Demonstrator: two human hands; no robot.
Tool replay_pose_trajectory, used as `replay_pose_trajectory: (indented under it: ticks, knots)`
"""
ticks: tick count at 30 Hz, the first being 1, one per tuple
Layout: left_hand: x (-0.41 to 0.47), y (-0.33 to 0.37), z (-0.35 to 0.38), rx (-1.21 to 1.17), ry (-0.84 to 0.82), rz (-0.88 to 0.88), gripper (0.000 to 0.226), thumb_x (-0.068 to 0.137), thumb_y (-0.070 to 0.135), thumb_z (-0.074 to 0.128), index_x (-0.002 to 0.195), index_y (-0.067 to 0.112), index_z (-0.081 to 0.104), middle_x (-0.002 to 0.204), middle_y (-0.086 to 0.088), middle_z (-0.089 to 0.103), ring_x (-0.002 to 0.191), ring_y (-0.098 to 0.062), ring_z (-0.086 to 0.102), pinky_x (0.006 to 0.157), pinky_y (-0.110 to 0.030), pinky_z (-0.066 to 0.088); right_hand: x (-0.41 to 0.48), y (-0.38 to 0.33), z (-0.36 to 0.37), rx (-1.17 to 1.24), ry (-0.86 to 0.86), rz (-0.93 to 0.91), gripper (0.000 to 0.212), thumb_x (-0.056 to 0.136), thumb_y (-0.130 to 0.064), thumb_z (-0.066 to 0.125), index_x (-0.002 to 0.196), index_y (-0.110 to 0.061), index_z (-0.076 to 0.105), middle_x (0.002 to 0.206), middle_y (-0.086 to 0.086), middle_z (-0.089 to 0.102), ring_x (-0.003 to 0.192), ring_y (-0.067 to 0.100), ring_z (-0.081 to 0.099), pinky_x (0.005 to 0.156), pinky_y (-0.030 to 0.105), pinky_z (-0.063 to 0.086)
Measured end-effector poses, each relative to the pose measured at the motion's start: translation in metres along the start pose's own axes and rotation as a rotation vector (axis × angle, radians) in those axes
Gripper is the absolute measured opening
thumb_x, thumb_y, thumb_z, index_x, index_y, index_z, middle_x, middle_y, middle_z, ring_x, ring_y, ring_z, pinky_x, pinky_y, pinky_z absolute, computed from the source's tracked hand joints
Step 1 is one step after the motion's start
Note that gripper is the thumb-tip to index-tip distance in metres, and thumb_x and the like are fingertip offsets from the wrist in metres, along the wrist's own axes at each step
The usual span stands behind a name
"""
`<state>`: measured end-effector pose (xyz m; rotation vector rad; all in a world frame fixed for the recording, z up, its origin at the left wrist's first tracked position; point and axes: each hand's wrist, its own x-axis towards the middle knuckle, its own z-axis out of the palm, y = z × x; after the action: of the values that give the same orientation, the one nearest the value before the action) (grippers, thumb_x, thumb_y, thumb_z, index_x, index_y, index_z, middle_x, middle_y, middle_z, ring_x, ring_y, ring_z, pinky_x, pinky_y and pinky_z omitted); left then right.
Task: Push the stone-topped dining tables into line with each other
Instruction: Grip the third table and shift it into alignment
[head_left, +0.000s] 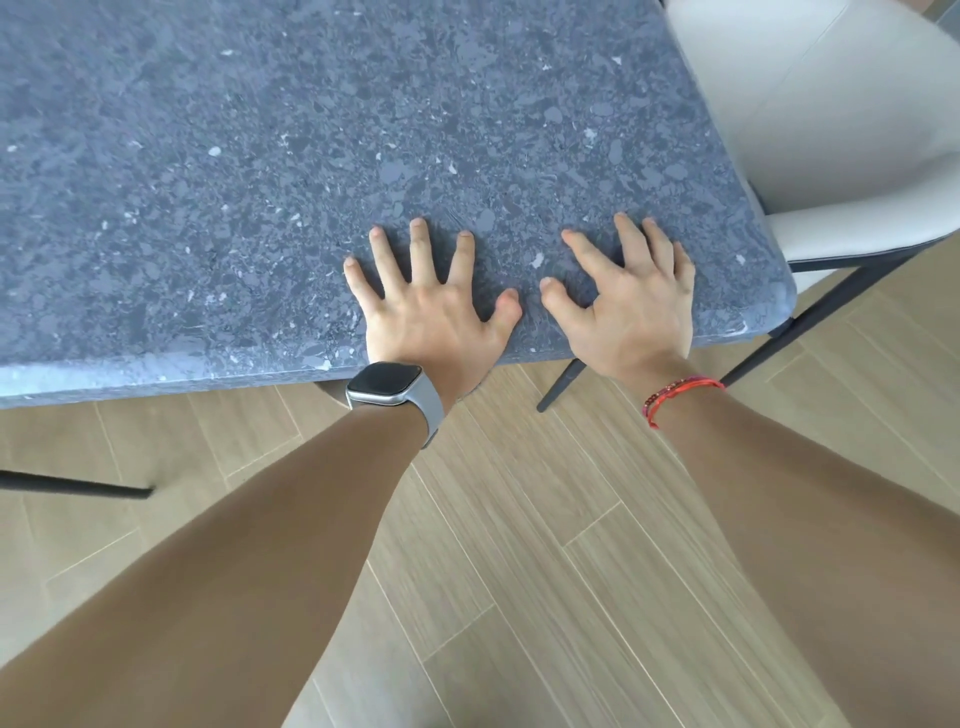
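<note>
A grey-blue speckled stone table top (260, 156) fills the upper part of the head view, its near edge running across the middle and its rounded corner at the right. My left hand (431, 306), with a watch on the wrist, lies flat on the top near that edge, fingers spread and straight. My right hand (631, 301), with a red string bracelet on the wrist, rests flat beside it, closer to the corner, fingers spread. Only one table is in view.
A white upholstered chair (831, 130) with dark metal legs stands against the table's right side. Dark table legs (561, 384) show under the near edge, and another at the left (78, 486). Light wood-plank floor (519, 545) lies below me.
</note>
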<state>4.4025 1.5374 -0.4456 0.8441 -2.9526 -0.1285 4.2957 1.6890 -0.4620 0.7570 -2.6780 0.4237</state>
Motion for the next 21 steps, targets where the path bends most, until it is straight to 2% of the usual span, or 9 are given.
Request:
replay_pose_trajectory:
  ticks: [10, 15, 17, 18, 21]
  knots:
    - [0.003, 0.000, 0.000, 0.018, -0.020, -0.001, 0.080, 0.091, 0.075, 0.022, 0.159, 0.033, 0.023, 0.169, -0.011, 0.017, 0.154, -0.047, 0.007, 0.119, -0.069, 0.006, 0.001, 0.001, -0.004, -0.002, -0.049, 0.006, 0.062, 0.087, -0.067, 0.045, 0.137, -0.035, 0.062, 0.150, 0.018, 0.048, 0.142, 0.041, 0.037, 0.116, 0.059, 0.024]
    - [0.006, -0.003, -0.006, -0.033, -0.065, -0.004, 0.078, 0.092, 0.075, 0.027, 0.159, 0.036, 0.021, 0.170, -0.008, 0.014, 0.155, -0.044, 0.003, 0.121, -0.066, 0.002, 0.011, -0.003, -0.015, 0.001, -0.273, 0.045, 0.064, 0.089, -0.071, 0.040, 0.145, -0.041, 0.042, 0.161, 0.012, 0.029, 0.151, 0.036, 0.018, 0.122, 0.057, 0.010]
    - [0.002, -0.007, -0.013, -0.141, -0.108, 0.003, 0.074, 0.093, 0.073, 0.036, 0.158, 0.039, 0.026, 0.170, -0.007, 0.014, 0.156, -0.039, 0.001, 0.123, -0.061, -0.003, 0.007, -0.007, -0.024, 0.097, -0.373, 0.105, 0.064, 0.091, -0.070, 0.041, 0.148, -0.042, 0.037, 0.164, 0.010, 0.023, 0.153, 0.031, 0.010, 0.124, 0.054, 0.003]
    - [0.001, -0.012, -0.017, -0.252, -0.115, -0.009, 0.070, 0.093, 0.070, 0.043, 0.156, 0.040, 0.033, 0.168, -0.006, 0.018, 0.156, -0.035, 0.003, 0.125, -0.057, -0.003, 0.003, -0.012, -0.030, 0.170, -0.392, 0.148, 0.065, 0.091, -0.070, 0.041, 0.149, -0.042, 0.036, 0.163, 0.008, 0.025, 0.153, 0.028, 0.011, 0.124, 0.052, 0.002]
    - [-0.019, -0.031, -0.039, -0.746, -0.119, -0.070, 0.058, 0.091, 0.059, 0.060, 0.145, 0.041, 0.052, 0.156, -0.002, 0.030, 0.149, -0.023, 0.020, 0.125, -0.038, 0.012, -0.016, -0.036, -0.058, 0.375, -0.383, 0.230, 0.065, 0.091, -0.067, 0.042, 0.150, -0.042, 0.035, 0.154, 0.001, 0.040, 0.149, 0.024, 0.023, 0.123, 0.049, 0.012]
